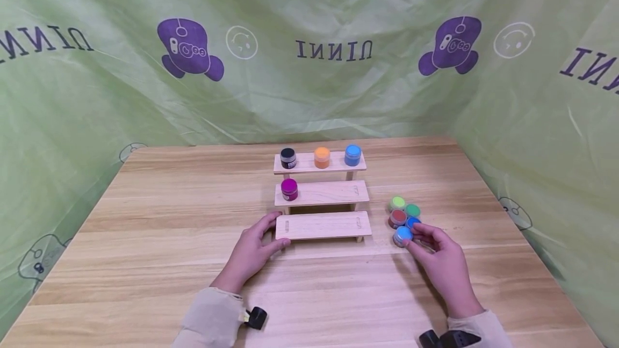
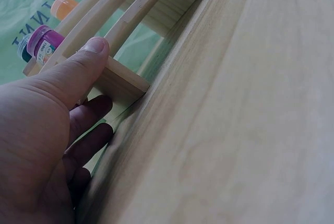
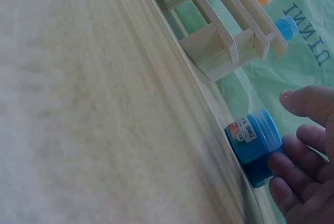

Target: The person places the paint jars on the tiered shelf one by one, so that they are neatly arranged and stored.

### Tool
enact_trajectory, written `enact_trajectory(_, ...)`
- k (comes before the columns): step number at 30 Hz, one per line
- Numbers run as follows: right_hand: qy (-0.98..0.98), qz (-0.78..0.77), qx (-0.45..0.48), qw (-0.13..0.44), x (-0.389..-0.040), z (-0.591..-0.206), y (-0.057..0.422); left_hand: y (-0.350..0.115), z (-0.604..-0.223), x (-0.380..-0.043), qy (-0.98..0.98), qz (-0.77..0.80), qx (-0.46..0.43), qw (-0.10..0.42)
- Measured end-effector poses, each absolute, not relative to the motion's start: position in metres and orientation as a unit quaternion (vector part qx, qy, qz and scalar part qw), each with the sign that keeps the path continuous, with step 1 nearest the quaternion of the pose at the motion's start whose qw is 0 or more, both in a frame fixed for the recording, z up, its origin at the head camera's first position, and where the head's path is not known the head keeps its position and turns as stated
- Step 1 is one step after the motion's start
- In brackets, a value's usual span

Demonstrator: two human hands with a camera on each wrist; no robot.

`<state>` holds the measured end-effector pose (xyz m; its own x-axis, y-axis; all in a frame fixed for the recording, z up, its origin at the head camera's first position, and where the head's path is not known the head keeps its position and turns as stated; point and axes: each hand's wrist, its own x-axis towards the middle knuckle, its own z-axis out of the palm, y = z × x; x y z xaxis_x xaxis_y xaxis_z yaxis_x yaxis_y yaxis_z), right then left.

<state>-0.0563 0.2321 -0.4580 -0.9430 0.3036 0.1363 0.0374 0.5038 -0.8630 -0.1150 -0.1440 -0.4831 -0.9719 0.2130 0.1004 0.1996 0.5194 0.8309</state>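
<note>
The right hand's (image 1: 442, 265) grip is loose, thumb and fingers spread around a light-blue jar (image 1: 402, 236) on the table (image 1: 145, 251) — nothing clasped. The left hand (image 1: 251, 254) touches the near tier's left end on the wooden rack (image 1: 324, 224), fingers relaxed. Four jars are placed: black (image 1: 288, 158), orange (image 1: 322, 157) and blue (image 1: 352, 155) fill the far tier, left to right; purple (image 1: 289, 189) sits at the middle tier's left. Five are off the rack, to its right — light-blue, light-green (image 1: 397, 203), green (image 1: 412, 211), red (image 1: 397, 218), dark-blue (image 1: 413, 222) — so shelving seems nearly half done.

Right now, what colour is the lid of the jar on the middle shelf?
Purple, leaning to magenta; the lid shows best in the head view.
</note>
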Motion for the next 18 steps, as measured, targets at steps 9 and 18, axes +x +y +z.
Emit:
enact_trajectory(9,-0.858,0.486,-0.094,0.136,-0.057,-0.4601,0.2314,-0.1442,-0.4834,-0.1149,0.872,0.475,0.12,0.005)
enact_trajectory(18,-0.858,0.492,-0.076,0.124,-0.058,-0.4621,0.231,-0.144,-0.4838,-0.1156,0.874,0.471,0.119,0.007)
